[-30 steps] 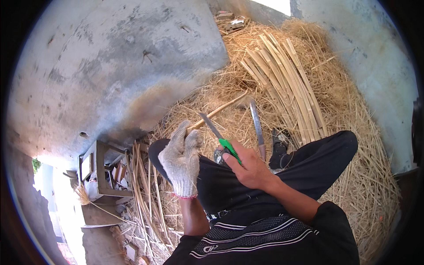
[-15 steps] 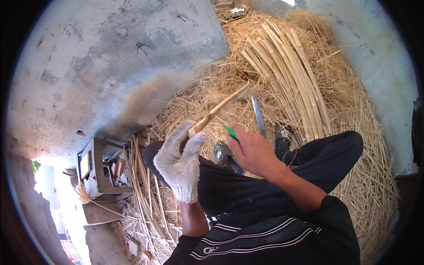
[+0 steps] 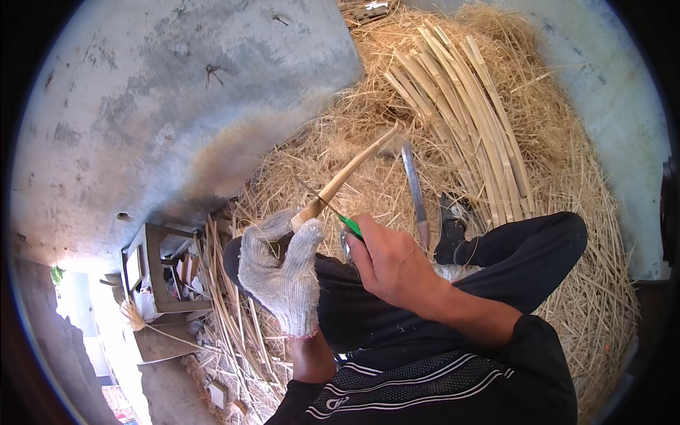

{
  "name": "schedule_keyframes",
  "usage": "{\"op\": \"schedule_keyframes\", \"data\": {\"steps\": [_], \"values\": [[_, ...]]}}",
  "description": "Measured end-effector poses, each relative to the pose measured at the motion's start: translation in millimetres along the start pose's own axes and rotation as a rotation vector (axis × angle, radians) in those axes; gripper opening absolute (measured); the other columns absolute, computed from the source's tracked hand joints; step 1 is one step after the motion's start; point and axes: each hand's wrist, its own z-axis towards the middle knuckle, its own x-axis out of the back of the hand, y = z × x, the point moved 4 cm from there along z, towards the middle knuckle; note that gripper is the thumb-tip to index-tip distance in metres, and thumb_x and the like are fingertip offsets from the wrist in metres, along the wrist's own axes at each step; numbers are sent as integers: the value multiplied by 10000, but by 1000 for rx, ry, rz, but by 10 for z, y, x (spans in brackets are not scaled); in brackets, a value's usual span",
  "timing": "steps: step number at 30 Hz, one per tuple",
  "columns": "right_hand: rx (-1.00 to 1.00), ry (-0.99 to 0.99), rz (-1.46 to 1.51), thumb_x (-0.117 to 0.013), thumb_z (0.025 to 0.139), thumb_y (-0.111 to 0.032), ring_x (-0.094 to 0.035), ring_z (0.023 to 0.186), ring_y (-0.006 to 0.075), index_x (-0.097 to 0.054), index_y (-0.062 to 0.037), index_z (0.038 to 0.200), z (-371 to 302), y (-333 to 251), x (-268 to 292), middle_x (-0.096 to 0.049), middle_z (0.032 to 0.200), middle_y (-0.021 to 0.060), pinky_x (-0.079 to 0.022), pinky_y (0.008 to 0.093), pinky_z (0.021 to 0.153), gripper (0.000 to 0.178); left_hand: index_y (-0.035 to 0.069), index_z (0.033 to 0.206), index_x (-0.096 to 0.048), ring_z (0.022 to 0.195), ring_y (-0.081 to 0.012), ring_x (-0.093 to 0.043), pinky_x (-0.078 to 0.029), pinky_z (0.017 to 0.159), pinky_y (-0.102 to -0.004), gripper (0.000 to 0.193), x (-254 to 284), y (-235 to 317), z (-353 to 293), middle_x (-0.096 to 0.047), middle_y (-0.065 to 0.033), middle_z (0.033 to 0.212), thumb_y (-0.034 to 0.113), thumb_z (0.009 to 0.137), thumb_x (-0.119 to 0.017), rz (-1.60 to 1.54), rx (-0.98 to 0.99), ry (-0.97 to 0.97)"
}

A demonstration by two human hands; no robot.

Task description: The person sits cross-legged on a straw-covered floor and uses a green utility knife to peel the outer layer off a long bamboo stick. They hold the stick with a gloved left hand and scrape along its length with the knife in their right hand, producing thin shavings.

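My left hand (image 3: 282, 280), in a pale knitted work glove, is closed around the lower end of a split bamboo strip (image 3: 354, 164). The strip slants up and away to the right, tapering at its far tip. Bare, my right hand (image 3: 398, 263) grips a green-handled knife (image 3: 350, 226) with a thin, dark blade. That blade crosses the strip just above the gloved fingers and seems to touch it. Beyond my right hand, a long metal blade with a brown handle (image 3: 411, 173) lies on the shavings.
A bundle of pale bamboo strips (image 3: 489, 152) lies on heaped shavings (image 3: 340, 117) at the far right. More thin strips (image 3: 230, 283) lie on the left, beside a cluttered wooden cabinet (image 3: 164, 304). Concrete walls (image 3: 163, 106) stand at both sides. My bent legs (image 3: 524, 248) frame the work.
The knife in my right hand has moved left and slightly down, and its blade now lies across the bamboo strip. My left hand with the strip has shifted slightly left and down.
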Motion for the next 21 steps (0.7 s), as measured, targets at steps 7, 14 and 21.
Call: {"op": "schedule_keyframes", "data": {"steps": [7,14,21], "values": [[133,-30,-80,-564,982,-152,-621,551,379,-509,8,969,136,-102,73,-598,628,180,-483,460,485,170,-31,1003,-660,765,-108,-638,-544,681,-252,178,-49,103,19,-687,-88,917,-13,847,-744,33,-13,27],[96,-14,-165,-582,973,-137,-642,554,342,-501,-3,921,299,-2,72,-593,612,170,-482,434,468,164,-37,997,-660,728,-122,-658,-541,668,-248,170,-66,17,90,-693,-87,883,1,855,-745,81,-21,-8],[-126,-104,-439,-512,996,-168,-677,611,373,-502,8,957,375,588,31,-629,643,189,-541,460,534,181,-32,988,-652,723,-134,-664,-558,674,-260,152,-34,16,121,-695,-109,903,-9,860,-730,26,-115,18]]}}
